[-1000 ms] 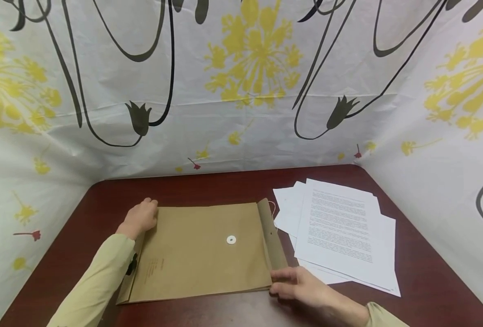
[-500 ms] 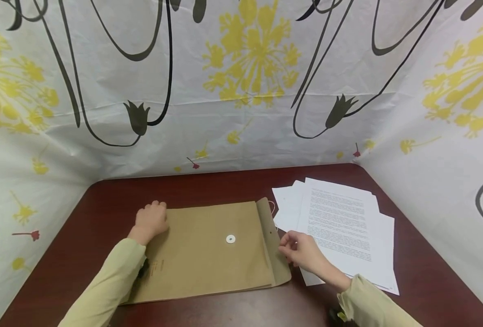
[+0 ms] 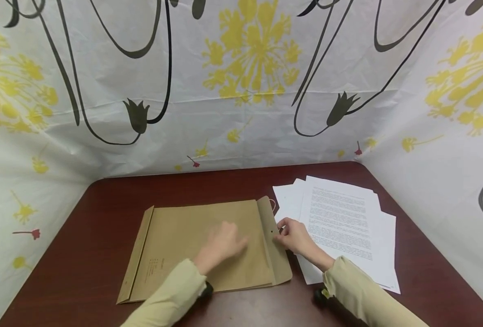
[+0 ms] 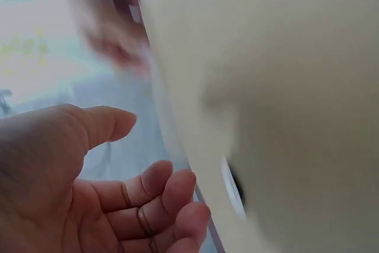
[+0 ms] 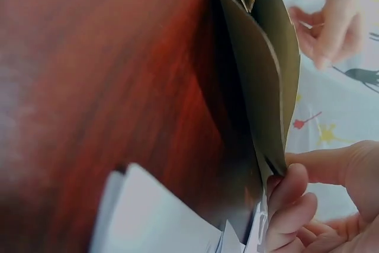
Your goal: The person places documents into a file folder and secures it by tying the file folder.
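Note:
A brown paper document envelope [image 3: 184, 227] lies flat on the table, its right-hand flap [image 3: 282, 265] folded out. My left hand [image 3: 223, 245], blurred, is over the middle of the envelope with fingers loosely bent and nothing between them. It covers the white button in the head view; the left wrist view shows that button [image 4: 234, 188] on the envelope's face. At the flap's edge, my right hand [image 3: 296, 236] pinches the brown paper between thumb and fingers [image 5: 290, 185]. From the right wrist view, the envelope's mouth [image 5: 260, 57] gapes a little. A thin string [image 3: 273, 204] loops at the flap's top corner.
Printed white sheets [image 3: 339, 222] lie in a loose fanned stack right beside the flap, partly under the right forearm. The dark red table [image 3: 61, 254] is enclosed by a flower-patterned white cloth [image 3: 241, 136] at the back and sides.
My left hand has left the envelope's left end and moved right to its middle, uncovering the folded left edge. My right hand has gone from the lower right corner up to the flap's edge.

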Demonstrator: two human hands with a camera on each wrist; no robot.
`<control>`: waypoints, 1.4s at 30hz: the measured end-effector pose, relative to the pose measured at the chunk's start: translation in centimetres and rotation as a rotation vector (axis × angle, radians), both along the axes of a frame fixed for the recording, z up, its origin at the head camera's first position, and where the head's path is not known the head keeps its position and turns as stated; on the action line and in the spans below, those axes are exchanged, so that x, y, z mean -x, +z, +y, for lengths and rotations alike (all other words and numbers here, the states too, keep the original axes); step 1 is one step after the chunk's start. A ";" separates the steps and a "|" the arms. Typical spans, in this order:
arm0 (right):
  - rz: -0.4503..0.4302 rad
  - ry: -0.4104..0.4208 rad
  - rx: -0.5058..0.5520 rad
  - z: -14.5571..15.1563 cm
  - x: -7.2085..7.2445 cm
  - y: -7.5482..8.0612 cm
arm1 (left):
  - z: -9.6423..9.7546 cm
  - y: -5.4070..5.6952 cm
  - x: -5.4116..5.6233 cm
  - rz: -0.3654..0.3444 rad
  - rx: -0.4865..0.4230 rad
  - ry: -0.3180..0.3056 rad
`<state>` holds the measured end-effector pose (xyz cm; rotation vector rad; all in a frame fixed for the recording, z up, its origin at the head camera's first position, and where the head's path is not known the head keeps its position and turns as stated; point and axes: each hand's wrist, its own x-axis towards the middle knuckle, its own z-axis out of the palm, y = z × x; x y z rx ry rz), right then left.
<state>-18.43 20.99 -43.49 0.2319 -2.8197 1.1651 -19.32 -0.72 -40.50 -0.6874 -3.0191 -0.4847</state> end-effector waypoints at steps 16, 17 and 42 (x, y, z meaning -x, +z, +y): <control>-0.069 0.007 -0.011 -0.4 0.8 0.2 | 7.1 -1.4 -3.2 0.120 0.223 0.016; -0.068 0.006 -0.014 -0.4 0.8 0.2 | 7.3 -1.4 -3.3 0.124 0.245 0.012; -0.135 -0.043 -0.009 -0.6 1.1 -0.2 | 5.2 4.3 -5.4 0.291 0.272 0.186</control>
